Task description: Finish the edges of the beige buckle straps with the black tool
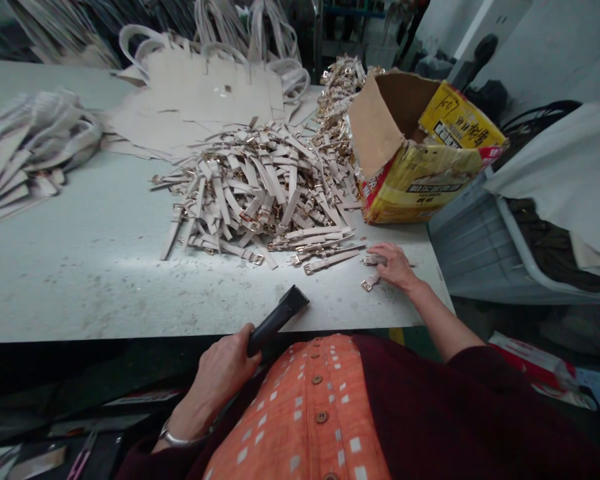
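Note:
My left hand (229, 367) is wrapped round a black handheld tool (279, 319) with a flared, squared-off end, which points over the table's front edge. I cannot make out its exact kind. At the right of the table, my right hand (393, 265) has its fingers curled over a short pale buckle strap (375, 259). A second buckle strap (371, 282) lies just below, partly hidden under the hand. Left of that hand, a few straps (333, 261) lie roughly side by side, with gold buckles toward the left. Behind them rises a large heap of buckle straps (260, 187).
A torn yellow cardboard box (420, 180) stands on the table (95, 280) at the right. Pale cut panels with handles (205, 93) lie behind the heap, and a bundle of strips (35, 147) lies left. Beyond the table's right edge stands a grey bin (480, 233).

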Tool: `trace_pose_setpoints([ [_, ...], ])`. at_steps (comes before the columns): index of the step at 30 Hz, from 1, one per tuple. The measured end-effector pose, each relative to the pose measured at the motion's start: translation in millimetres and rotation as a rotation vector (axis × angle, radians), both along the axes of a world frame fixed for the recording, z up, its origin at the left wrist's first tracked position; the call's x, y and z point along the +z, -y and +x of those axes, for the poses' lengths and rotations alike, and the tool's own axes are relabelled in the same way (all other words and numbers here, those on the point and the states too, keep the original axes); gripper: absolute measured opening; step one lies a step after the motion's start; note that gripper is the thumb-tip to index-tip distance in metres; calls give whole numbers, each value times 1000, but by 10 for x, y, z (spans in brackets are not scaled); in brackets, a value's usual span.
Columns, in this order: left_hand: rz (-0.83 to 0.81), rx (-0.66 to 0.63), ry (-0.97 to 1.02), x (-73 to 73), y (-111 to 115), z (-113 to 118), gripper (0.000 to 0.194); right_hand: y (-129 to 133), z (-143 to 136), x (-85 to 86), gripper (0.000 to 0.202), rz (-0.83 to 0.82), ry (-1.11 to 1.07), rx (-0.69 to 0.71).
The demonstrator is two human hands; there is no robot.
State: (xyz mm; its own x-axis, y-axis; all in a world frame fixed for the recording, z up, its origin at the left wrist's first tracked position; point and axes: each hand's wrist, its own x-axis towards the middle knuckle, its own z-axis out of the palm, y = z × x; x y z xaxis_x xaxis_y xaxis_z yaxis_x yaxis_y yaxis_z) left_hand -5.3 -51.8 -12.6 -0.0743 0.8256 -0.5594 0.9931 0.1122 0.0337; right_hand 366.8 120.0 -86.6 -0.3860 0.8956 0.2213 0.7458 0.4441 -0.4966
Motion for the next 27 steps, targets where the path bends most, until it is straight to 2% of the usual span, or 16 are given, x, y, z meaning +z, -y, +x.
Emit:
trace_pose_setpoints([
  [5, 13, -12, 10, 29, -46, 32, 24, 58, -843, 9, 35, 29, 37, 216],
  [8, 14, -14, 18, 31, -49, 38, 23, 66, -1096, -43, 28, 16, 111, 182],
  [11, 18, -7, 24, 16, -30, 15, 26, 133, -1146, -104, 22, -13, 106, 135],
  [20, 9, -63, 18, 92, -97, 9, 25, 614, -1167, -176, 22, -97, -145, 267],
  [27, -44, -163, -11, 72, -217, 93, 28, 600, -1109, -206, 20, -96, -247, 326],
])
